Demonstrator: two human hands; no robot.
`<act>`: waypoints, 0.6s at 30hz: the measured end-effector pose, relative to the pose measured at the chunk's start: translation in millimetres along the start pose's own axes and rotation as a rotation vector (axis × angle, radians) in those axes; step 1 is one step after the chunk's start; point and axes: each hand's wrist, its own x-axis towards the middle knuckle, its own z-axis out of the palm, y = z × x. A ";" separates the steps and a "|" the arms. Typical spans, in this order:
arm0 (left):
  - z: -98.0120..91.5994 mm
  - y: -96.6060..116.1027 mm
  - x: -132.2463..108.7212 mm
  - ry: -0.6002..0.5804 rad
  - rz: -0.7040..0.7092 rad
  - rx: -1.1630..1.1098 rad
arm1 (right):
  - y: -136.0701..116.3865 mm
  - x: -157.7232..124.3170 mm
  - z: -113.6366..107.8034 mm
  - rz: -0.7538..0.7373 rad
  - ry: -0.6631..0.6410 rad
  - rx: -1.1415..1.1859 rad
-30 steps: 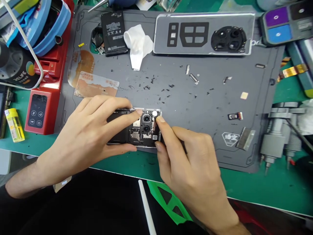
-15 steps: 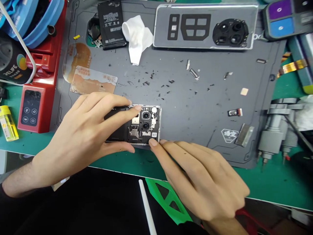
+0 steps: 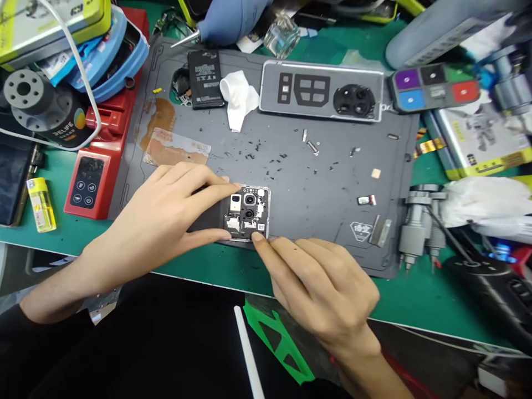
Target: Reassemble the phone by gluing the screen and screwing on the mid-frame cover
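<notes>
Left hand (image 3: pixel 160 216): fingers parted to span the opened phone (image 3: pixel 245 216), tips at its far edge, thumb at the near edge; holding it crosswise. Phone lies at the near margin of the grey mat (image 3: pixel 324 199), long axis left–right; left part mostly covered by that hand, lens end exposed and facing right. Right hand (image 3: pixel 322 282): fingers bunched, tips touching near the phone's near right corner; cannot tell whether they pinch anything. Exposed end lies far and slightly left of these tips, between both hands.
</notes>
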 end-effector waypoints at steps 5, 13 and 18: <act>3.2 0.3 -1.3 0.032 0.000 -0.016 | -5.3 5.2 7.1 0.013 0.005 0.007; 3.1 2.7 1.2 0.023 -0.006 -0.020 | -6.8 9.3 7.8 -0.088 -0.024 0.008; 2.7 1.4 -1.1 0.032 0.000 -0.023 | -6.1 5.0 5.4 0.031 -0.072 0.086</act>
